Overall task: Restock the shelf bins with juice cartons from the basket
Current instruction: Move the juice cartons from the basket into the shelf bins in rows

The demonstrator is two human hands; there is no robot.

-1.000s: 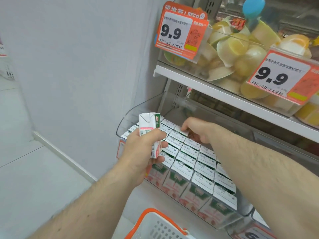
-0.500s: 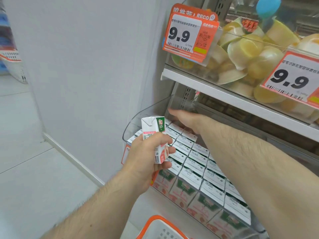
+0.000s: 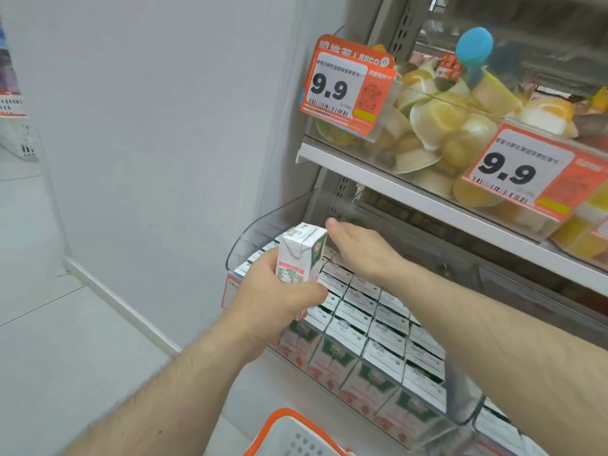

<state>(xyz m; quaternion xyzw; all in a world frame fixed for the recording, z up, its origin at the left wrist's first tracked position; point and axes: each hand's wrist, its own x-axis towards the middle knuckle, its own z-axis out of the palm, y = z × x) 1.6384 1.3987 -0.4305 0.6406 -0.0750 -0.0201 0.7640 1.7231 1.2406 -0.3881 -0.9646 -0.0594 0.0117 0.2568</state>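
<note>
The left hand [image 3: 273,301] has its grip wrapped round a small pink-and-white juice carton [image 3: 301,258], held upright just in front of the clear shelf bin [image 3: 263,222]. Below, at the bottom edge, shows the orange rim of the basket [image 3: 279,419]. Further right, the right hand [image 3: 358,245] reaches flat over the back rows of packed cartons [image 3: 368,327] in the bin, fingers straight, grasping nothing. Above, orange 9.9 price tags [image 3: 342,90] front a bin of yellow jelly cups [image 3: 441,126].
</note>
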